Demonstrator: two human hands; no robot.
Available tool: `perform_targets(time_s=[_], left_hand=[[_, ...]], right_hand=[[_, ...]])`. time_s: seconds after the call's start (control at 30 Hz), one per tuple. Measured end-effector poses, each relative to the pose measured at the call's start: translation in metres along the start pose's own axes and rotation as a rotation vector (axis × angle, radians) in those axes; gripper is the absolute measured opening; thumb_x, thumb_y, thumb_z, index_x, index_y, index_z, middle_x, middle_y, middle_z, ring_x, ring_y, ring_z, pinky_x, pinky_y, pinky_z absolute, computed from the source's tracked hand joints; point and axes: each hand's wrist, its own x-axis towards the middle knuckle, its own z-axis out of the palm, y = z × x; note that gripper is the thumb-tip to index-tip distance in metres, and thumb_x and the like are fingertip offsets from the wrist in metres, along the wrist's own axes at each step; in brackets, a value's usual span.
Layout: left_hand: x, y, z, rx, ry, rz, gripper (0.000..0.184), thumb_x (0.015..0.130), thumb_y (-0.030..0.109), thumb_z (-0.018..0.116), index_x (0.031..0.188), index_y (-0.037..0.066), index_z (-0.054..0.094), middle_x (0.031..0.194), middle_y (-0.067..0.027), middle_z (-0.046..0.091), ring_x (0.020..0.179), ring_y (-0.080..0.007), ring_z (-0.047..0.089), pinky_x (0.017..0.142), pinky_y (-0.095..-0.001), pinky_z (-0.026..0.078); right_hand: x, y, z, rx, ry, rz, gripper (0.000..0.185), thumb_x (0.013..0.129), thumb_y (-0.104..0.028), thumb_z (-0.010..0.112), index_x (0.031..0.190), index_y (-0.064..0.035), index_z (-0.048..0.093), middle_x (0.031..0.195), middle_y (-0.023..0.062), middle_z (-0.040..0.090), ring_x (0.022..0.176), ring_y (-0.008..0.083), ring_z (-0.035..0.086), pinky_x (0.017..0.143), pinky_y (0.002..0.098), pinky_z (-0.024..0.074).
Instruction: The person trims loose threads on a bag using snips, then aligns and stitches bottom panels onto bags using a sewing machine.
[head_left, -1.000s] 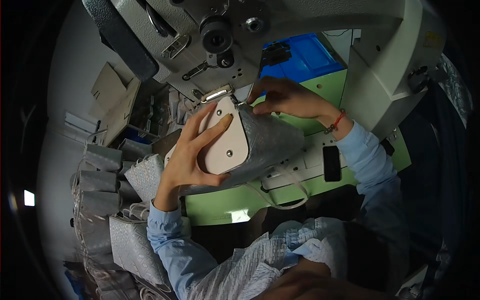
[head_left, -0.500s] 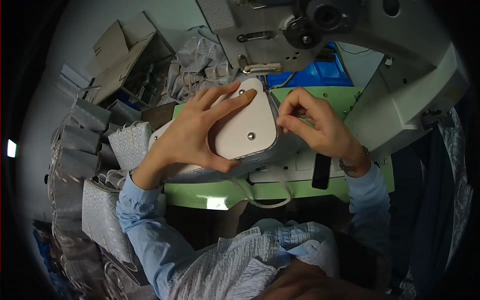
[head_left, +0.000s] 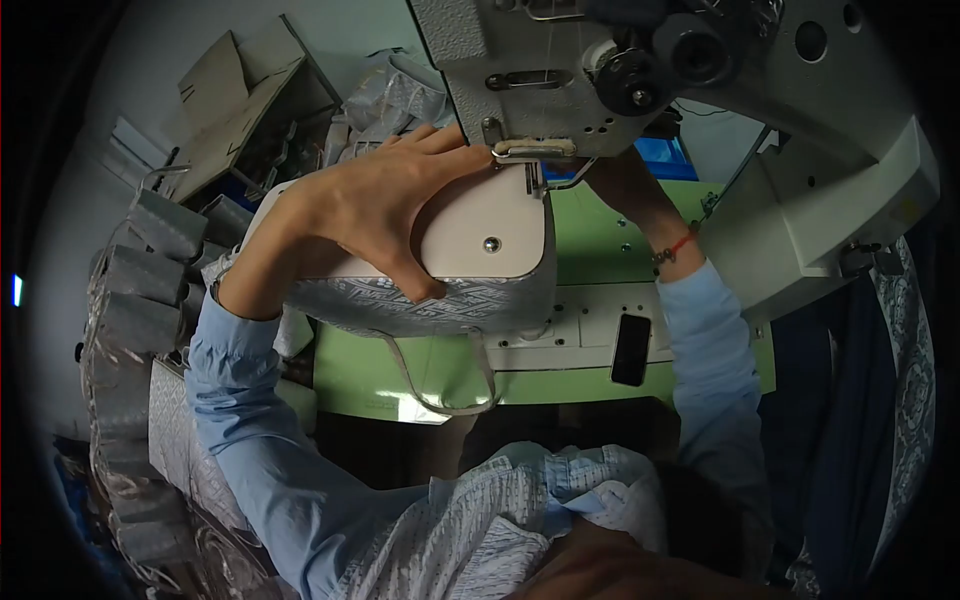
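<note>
A patterned grey bag [head_left: 430, 303] with a pale flat panel [head_left: 480, 225] on top lies at the sewing machine head [head_left: 550, 100]. The panel's right corner is under the presser foot [head_left: 533, 180]. My left hand [head_left: 370, 200] grips the bag, fingers spread over the panel and thumb at its near edge. One metal stud shows on the panel. Behind the machine head is my right hand [head_left: 630, 190], its fingers mostly hidden, so what it touches cannot be made out. A thin strap [head_left: 440, 405] hangs from the bag's near side.
A phone [head_left: 631, 350] lies on the machine bed, near the green table [head_left: 360, 375]. More grey bags [head_left: 130, 330] are stacked at the left. Cardboard [head_left: 215, 85] stands at the back left. A blue bin [head_left: 665, 157] sits behind the machine.
The bag has turned and its corner has come under the presser foot. My left hand has moved with it. My right hand has gone from the bag's right edge to behind the machine head.
</note>
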Motion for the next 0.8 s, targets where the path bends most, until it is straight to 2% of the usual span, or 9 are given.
perform_targets(time_s=[0.03, 0.1, 0.2, 0.3, 0.33, 0.4, 0.5, 0.57, 0.8], left_hand=[[0.001, -0.002, 0.000, -0.041, -0.026, -0.018, 0.103, 0.044, 0.036, 0.079, 0.135, 0.002, 0.046, 0.108, -0.0144, 0.050, 0.103, -0.0325, 0.049, 0.091, -0.0432, 0.044], [0.003, -0.004, 0.000, -0.055, -0.055, -0.034, 0.103, 0.044, 0.036, 0.079, 0.136, 0.004, 0.046, 0.107, -0.0143, 0.050, 0.101, -0.0321, 0.048, 0.090, -0.0434, 0.044], [-0.001, 0.008, 0.000, 0.023, -0.041, -0.073, 0.104, 0.043, 0.035, 0.079, 0.138, 0.007, 0.047, 0.105, -0.0133, 0.049, 0.098, -0.0316, 0.047, 0.089, -0.0439, 0.043], [-0.007, 0.009, 0.006, 0.138, 0.049, -0.037, 0.105, 0.042, 0.034, 0.079, 0.139, 0.009, 0.048, 0.107, -0.0127, 0.050, 0.097, -0.0317, 0.047, 0.089, -0.0440, 0.043], [-0.009, 0.006, 0.008, 0.152, 0.099, 0.013, 0.106, 0.042, 0.034, 0.078, 0.140, 0.009, 0.048, 0.111, -0.0130, 0.052, 0.098, -0.0319, 0.047, 0.089, -0.0440, 0.043], [-0.010, 0.006, 0.011, 0.156, 0.112, 0.032, 0.105, 0.042, 0.033, 0.078, 0.140, 0.009, 0.048, 0.116, -0.0135, 0.052, 0.100, -0.0325, 0.047, 0.090, -0.0439, 0.043], [-0.011, 0.009, 0.008, 0.136, 0.093, 0.010, 0.105, 0.041, 0.033, 0.077, 0.139, 0.009, 0.049, 0.127, -0.0146, 0.052, 0.104, -0.0338, 0.048, 0.092, -0.0444, 0.044], [-0.011, 0.010, 0.006, 0.112, 0.059, -0.024, 0.105, 0.041, 0.032, 0.077, 0.139, 0.009, 0.049, 0.132, -0.0151, 0.051, 0.107, -0.0346, 0.048, 0.094, -0.0449, 0.044], [-0.011, 0.013, 0.003, 0.146, 0.058, -0.043, 0.105, 0.041, 0.031, 0.076, 0.139, 0.009, 0.049, 0.139, -0.0141, 0.049, 0.117, -0.0370, 0.048, 0.101, -0.0470, 0.043]], right_hand=[[0.013, 0.010, -0.001, -0.473, 0.068, -0.425, 0.022, 0.090, -0.014, 0.064, 0.108, -0.0013, 0.063, 0.097, 0.0078, 0.066, 0.086, 0.0173, 0.066, 0.076, 0.0305, 0.0534], [0.018, 0.019, -0.001, -0.953, 0.139, -0.837, 0.023, 0.088, -0.011, 0.065, 0.109, -0.0011, 0.063, 0.099, 0.0098, 0.066, 0.089, 0.0204, 0.066, 0.076, 0.0318, 0.0531], [0.017, 0.014, -0.001, -0.914, 0.109, -0.767, 0.026, 0.085, -0.007, 0.064, 0.110, -0.0006, 0.062, 0.101, 0.0122, 0.065, 0.094, 0.0262, 0.065, 0.078, 0.0354, 0.0532], [0.009, -0.009, -0.004, -0.815, 0.081, -0.721, 0.029, 0.086, -0.008, 0.065, 0.114, -0.0001, 0.060, 0.106, 0.0118, 0.066, 0.097, 0.0242, 0.066, 0.082, 0.0353, 0.0537], [-0.003, -0.030, -0.006, -0.413, -0.063, -0.351, 0.033, 0.087, -0.009, 0.065, 0.118, -0.0001, 0.059, 0.110, 0.0117, 0.066, 0.098, 0.0218, 0.065, 0.083, 0.0342, 0.0536], [-0.025, -0.053, -0.002, -0.009, -0.201, 0.030, 0.037, 0.087, -0.010, 0.065, 0.122, 0.0000, 0.057, 0.114, 0.0117, 0.066, 0.100, 0.0195, 0.065, 0.083, 0.0330, 0.0534], [-0.037, -0.065, 0.014, 0.311, -0.093, -0.147, 0.038, 0.088, -0.013, 0.066, 0.124, -0.0007, 0.059, 0.115, 0.0117, 0.067, 0.097, 0.0159, 0.064, 0.083, 0.0306, 0.0522], [-0.038, -0.070, 0.023, 0.119, 0.075, -0.125, 0.031, 0.089, -0.012, 0.064, 0.118, 0.0001, 0.063, 0.107, 0.0119, 0.069, 0.092, 0.0172, 0.065, 0.082, 0.0294, 0.0512], [-0.040, -0.056, 0.030, 0.033, 0.152, -0.097, 0.023, 0.090, -0.012, 0.062, 0.108, 0.0021, 0.065, 0.096, 0.0112, 0.071, 0.086, 0.0147, 0.063, 0.075, 0.0289, 0.0500]])
